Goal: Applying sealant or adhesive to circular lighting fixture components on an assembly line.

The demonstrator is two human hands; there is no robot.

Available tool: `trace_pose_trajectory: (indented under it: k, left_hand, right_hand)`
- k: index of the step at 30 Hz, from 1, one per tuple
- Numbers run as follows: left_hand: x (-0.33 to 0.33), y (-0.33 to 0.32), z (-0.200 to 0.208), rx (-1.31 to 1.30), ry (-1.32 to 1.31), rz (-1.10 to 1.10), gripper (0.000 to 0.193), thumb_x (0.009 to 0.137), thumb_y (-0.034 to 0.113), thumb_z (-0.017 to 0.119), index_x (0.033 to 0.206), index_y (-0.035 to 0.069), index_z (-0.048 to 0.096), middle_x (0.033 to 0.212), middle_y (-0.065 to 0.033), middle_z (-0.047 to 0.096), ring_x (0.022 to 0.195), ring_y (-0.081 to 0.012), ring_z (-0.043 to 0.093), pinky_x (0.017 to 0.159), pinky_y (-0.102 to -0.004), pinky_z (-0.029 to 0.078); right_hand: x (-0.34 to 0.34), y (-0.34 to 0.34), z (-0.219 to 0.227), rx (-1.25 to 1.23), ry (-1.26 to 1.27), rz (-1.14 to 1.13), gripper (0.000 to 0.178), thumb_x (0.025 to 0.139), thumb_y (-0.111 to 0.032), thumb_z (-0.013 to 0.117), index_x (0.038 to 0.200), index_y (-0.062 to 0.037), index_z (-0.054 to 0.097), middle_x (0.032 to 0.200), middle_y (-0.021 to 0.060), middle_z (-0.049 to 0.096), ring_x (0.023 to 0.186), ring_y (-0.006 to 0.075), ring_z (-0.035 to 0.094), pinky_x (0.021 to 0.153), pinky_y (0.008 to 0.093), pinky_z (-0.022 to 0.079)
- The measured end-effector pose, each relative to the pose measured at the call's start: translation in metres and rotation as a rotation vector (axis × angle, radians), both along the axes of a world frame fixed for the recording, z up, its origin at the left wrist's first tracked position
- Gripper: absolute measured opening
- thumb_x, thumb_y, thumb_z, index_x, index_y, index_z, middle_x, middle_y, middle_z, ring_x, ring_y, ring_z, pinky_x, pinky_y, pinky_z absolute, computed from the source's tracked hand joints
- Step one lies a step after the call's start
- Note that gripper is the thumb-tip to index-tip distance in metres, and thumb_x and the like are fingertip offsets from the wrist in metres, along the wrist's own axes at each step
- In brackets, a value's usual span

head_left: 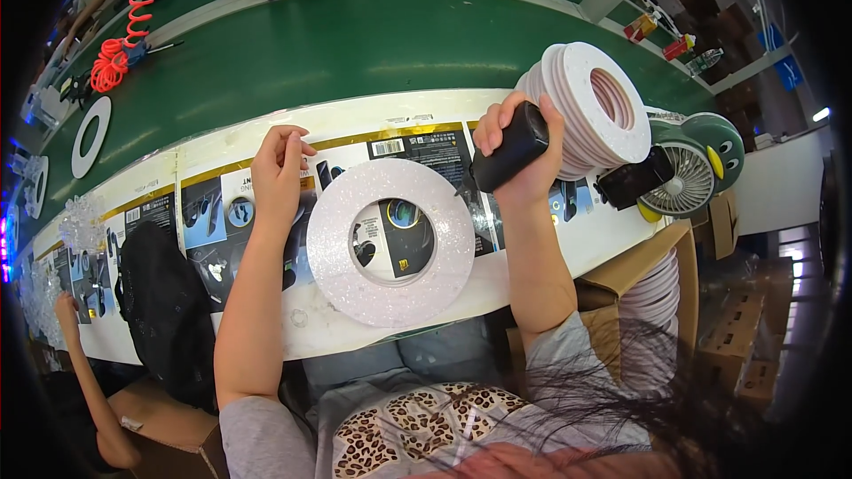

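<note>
Okay, near edge first: my left hand (280,170) sits on the left rim of the flat glittery white foam ring (390,241), fingers bunched in a pinch, though I cannot tell what it pinches, if anything. That ring lies flat on the white bench strip covered with printed cardboard sheets (444,149), near the middle. My right hand (517,144) is closed around a black handheld block-shaped tool (509,147), held up just right of the ring's far edge. To do this well, I judge the left hand should keep the ring from sliding while the tool comes down square on it. Further right, a leaning stack of matching pale rings (593,106) and a small green desk fan (690,176). Beyond, the green conveyor belt (355,44). Tool's working face hidden by my fingers; far bottles cut off.
</note>
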State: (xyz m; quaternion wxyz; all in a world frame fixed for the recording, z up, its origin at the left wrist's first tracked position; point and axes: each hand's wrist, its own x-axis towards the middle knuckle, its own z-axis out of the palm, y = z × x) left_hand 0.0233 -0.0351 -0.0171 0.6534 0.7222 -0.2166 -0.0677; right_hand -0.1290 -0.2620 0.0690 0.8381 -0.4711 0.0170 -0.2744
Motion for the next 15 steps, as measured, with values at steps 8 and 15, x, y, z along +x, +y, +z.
trace_pose_trajectory:
  k: [8,15]
  left_hand:
    - [0.0,0.0,0.001,-0.017,-0.001,-0.01,0.015,0.096,0.014,0.048,0.097,0.002,0.058,0.073,-0.0024,0.06,0.063,-0.0058,0.05,0.058,-0.02,0.041]
    - [0.0,0.001,0.002,-0.019,0.009,-0.009,0.015,0.096,0.014,0.048,0.097,0.003,0.059,0.073,-0.0025,0.061,0.064,-0.0061,0.051,0.058,-0.0202,0.041]
  right_hand:
    - [-0.006,0.006,0.01,0.007,-0.019,-0.052,0.042,0.095,-0.04,0.03,0.073,-0.0059,0.043,0.058,0.0078,0.044,0.054,0.0175,0.041,0.057,0.0284,0.035]
    - [-0.01,0.016,0.013,0.025,-0.015,0.099,0.043,0.096,-0.04,0.028,0.073,-0.0061,0.043,0.057,0.0069,0.044,0.052,0.0172,0.041,0.056,0.0283,0.036]
